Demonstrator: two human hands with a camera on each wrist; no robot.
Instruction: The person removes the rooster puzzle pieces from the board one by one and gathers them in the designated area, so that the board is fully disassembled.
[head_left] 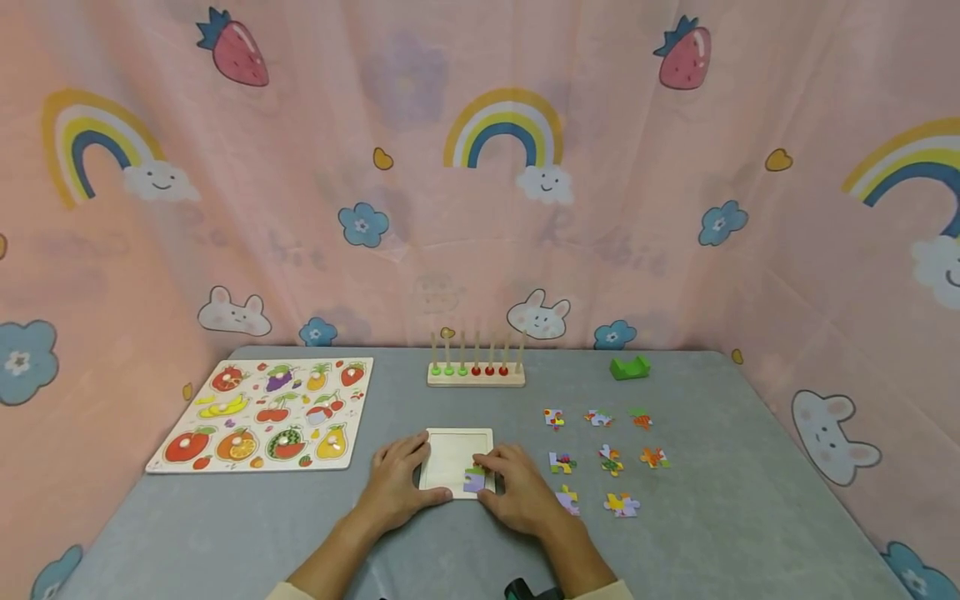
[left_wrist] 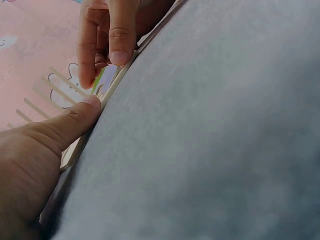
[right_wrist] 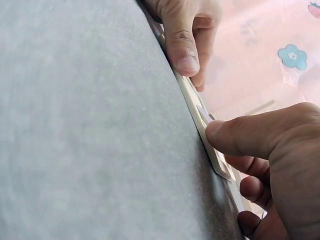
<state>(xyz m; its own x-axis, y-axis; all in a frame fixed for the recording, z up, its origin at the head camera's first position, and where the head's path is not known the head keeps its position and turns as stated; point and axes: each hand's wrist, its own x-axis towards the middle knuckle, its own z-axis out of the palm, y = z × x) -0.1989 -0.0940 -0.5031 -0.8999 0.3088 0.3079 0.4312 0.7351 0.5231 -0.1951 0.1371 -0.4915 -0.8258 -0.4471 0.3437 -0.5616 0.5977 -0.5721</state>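
Observation:
A square wooden puzzle tray (head_left: 446,454) with a raised rim lies in front of me. My left hand (head_left: 393,483) holds its left side, the thumb at the front rim and the fingers along the left edge. Over the tray's front right corner, my right hand (head_left: 523,493) pinches a lilac-and-green jigsaw piece (head_left: 473,479). In the right wrist view that piece (right_wrist: 204,114) stands tilted against the tray, with the right thumb (right_wrist: 235,134) on it. Whether it lies flat anywhere is hidden. Several loose jigsaw pieces (head_left: 611,460) lie right of the tray in rows.
A fruit puzzle board (head_left: 258,417) lies at the left. Behind the tray stands a wooden peg rack (head_left: 476,379) with green and red beads. A green curved block (head_left: 630,367) sits at the back right. A dark object (head_left: 531,590) shows at the front edge.

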